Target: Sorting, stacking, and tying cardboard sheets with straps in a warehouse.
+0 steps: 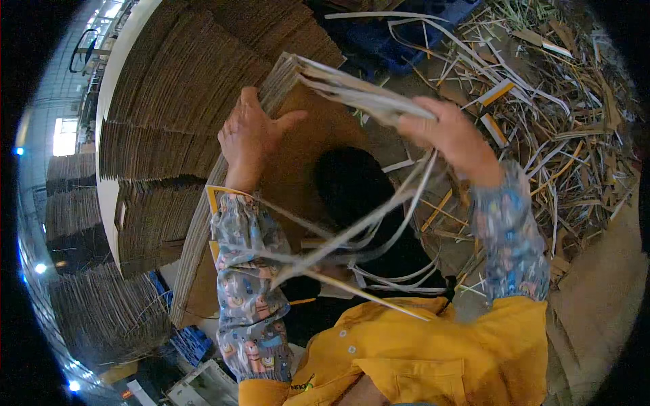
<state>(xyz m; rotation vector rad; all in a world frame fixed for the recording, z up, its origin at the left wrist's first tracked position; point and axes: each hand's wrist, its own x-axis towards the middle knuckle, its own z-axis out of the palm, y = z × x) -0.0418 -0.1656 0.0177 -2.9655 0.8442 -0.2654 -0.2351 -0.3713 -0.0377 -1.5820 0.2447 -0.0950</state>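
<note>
Left of centre in the frame, the person's left hand lies against the layered edge of a cardboard stack, its thumb spread wide from the fingers, which point toward the top. The right hand, right of centre and blurred, has its fingers curled around the end of a bundle of pale strips, which slants from the stack's top corner at upper centre down to that grip; loose strips trail across the middle, below the hands. Both forearms come up from the lower edge, elbows apart. Tall cardboard piles crowd the left hand's side at upper left, while the space around the right hand is more open, above a low heap of scrap filling the right. Any print on the orange-and-white scrap pieces is too small to read
</note>
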